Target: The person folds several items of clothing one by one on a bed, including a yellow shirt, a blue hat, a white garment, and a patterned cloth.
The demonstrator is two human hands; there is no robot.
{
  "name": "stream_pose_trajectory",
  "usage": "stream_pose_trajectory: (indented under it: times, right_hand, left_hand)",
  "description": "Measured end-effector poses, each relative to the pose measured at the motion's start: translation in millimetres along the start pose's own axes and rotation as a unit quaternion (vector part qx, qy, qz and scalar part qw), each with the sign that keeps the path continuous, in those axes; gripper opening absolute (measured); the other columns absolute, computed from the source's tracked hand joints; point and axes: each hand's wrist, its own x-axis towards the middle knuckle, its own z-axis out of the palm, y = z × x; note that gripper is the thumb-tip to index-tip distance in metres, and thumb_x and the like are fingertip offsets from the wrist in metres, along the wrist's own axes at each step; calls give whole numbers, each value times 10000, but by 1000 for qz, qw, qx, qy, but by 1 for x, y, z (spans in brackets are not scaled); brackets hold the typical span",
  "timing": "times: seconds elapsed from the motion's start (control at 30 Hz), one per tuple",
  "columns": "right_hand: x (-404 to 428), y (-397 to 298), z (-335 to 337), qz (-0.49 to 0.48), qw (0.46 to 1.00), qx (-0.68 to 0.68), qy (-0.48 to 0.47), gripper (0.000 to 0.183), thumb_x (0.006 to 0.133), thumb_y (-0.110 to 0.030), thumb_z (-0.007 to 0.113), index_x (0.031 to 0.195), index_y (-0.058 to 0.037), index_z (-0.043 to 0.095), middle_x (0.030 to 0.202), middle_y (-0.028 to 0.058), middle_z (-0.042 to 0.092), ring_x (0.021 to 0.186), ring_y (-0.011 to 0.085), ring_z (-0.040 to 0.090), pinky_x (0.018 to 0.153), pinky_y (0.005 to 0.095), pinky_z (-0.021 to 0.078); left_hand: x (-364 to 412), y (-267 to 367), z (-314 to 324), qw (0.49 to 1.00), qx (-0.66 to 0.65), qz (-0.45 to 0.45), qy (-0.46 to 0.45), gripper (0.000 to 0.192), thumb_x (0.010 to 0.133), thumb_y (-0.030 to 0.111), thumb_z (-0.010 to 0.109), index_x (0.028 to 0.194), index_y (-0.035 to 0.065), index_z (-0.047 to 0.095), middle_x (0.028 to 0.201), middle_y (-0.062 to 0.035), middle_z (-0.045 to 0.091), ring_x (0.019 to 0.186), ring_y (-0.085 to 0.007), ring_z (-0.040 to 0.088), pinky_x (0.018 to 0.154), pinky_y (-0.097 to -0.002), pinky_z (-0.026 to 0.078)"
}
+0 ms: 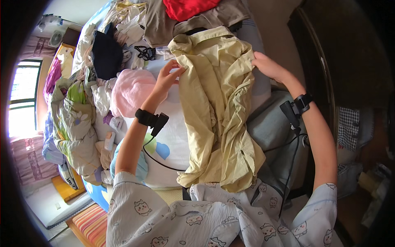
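Observation:
A pale yellow long-sleeved shirt (216, 102) lies stretched before me, its collar away from me and its lower end reaching my lap. My left hand (169, 74) pinches the shirt's left edge below the collar between thumb and fingers. On the opposite edge, near the shoulder, my right hand (268, 65) grips the cloth. One sleeve runs down along the left side; creased cloth bunches on the right. Black devices with cables are strapped to both wrists. Part of the shirt's underside is hidden.
The bed (169, 123) carries a pink fleece cloth (134, 92), a dark navy garment (107, 55) and a heaped floral quilt (75, 123). Beyond the collar lie a red garment (189, 8) and grey-brown clothing (159, 23). A dark wooden cabinet (311, 40) stands at right.

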Motion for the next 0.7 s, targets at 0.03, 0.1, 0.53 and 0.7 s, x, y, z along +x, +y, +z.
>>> stream_pose_trajectory:
  times: [0.03, 0.1, 0.53, 0.7]
  right_hand:
    - [1, 2, 4, -47, 993, -100, 40, 254, 881, -191, 486, 1053, -14, 547, 1035, 101, 610, 969, 205, 578, 857, 342, 431]
    - [1, -10, 13, -66, 950, -287, 106, 252, 873, -176, 533, 1030, 19, 510, 1042, 162, 589, 967, 289, 579, 818, 377, 451]
    - [2, -26, 59, -174, 952, -188, 168, 235, 787, -83, 638, 961, 1, 504, 842, 80, 626, 799, 194, 651, 598, 332, 508]
    - [15, -8, 59, -137, 986, -21, 94, 234, 798, -107, 649, 978, 16, 562, 904, 104, 625, 781, 171, 641, 612, 305, 510]
  left_hand:
    - [1, 1, 5, 999, 29, 25, 20, 227, 870, 220, 614, 1045, 85, 566, 967, 9, 581, 803, -72, 566, 636, -224, 457]
    - [2, -1, 8, 996, 58, 49, 43, 217, 861, 196, 633, 1032, 81, 566, 919, 4, 596, 748, -65, 570, 592, -197, 447]
    - [0, -6, 2, 996, 81, 15, 23, 192, 894, 216, 599, 1031, 83, 581, 904, 49, 597, 820, -32, 560, 648, -202, 413]
    - [1, -5, 7, 998, 46, 44, 13, 192, 914, 238, 567, 1032, 87, 579, 931, 54, 594, 829, -29, 557, 673, -199, 423]
